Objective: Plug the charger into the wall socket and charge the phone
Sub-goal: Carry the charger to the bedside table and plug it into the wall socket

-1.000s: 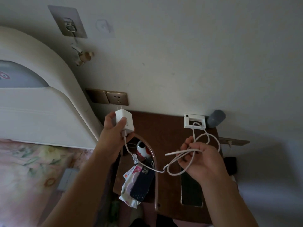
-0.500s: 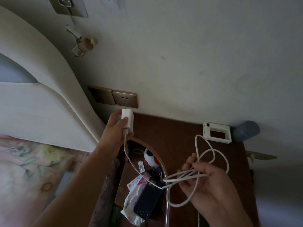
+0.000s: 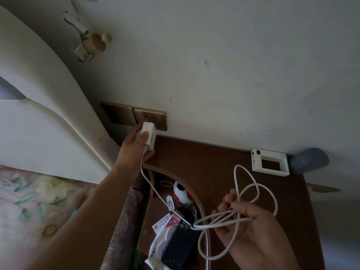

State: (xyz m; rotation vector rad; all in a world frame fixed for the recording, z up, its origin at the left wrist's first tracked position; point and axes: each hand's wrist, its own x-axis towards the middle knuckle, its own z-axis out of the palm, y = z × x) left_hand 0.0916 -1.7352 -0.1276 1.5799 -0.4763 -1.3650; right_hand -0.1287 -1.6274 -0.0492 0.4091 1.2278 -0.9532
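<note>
My left hand grips the white charger, whose two prongs touch the slots of the gold wall socket. Its white cable runs down and right into loose coils that my right hand holds above the brown bedside table. A dark phone lies at the table's front left, partly on a wet-wipes pack.
A second gold plate sits left of the socket, beside the cream headboard. A white frame-like case and a grey object stand at the table's back. A red-and-white ball lies near the phone. A floral bedspread is at left.
My left hand has lifted the charger up to the wall socket, and its prongs have reached the slots. The view has moved closer; my right hand still holds the cable coils.
</note>
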